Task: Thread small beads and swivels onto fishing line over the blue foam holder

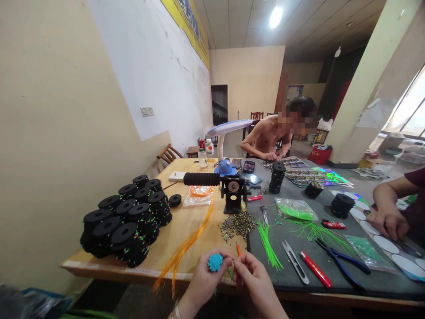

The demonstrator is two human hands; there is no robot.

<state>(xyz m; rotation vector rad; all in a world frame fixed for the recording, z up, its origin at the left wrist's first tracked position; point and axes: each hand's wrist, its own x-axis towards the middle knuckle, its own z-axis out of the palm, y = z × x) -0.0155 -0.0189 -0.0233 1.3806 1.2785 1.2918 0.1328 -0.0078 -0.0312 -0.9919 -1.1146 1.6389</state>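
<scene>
My left hand (206,274) is closed around a bundle of blue tube-like strands (215,262), whose ends face up. Its thumb and forefinger meet my right fingertips at the table's front edge. My right hand (253,275) is pinched; whatever tiny or thin piece lies between its fingers is too small to name. Just behind the fingers an orange pointed tool (238,249) shows, partly hidden. Beyond it lies a pile of small dark and brassy metal pieces (242,224), with coloured beads (228,231) at its left. Long orange strands (195,239) trail over the edge on the left.
Black spools (124,235) are stacked at left. A black winding device (232,195) and lamp (221,150) stand centrally. Green strands (268,248), thread snips (295,262), a red lighter-like stick (315,269) and pliers (343,261) lie right. Two other people work at the table.
</scene>
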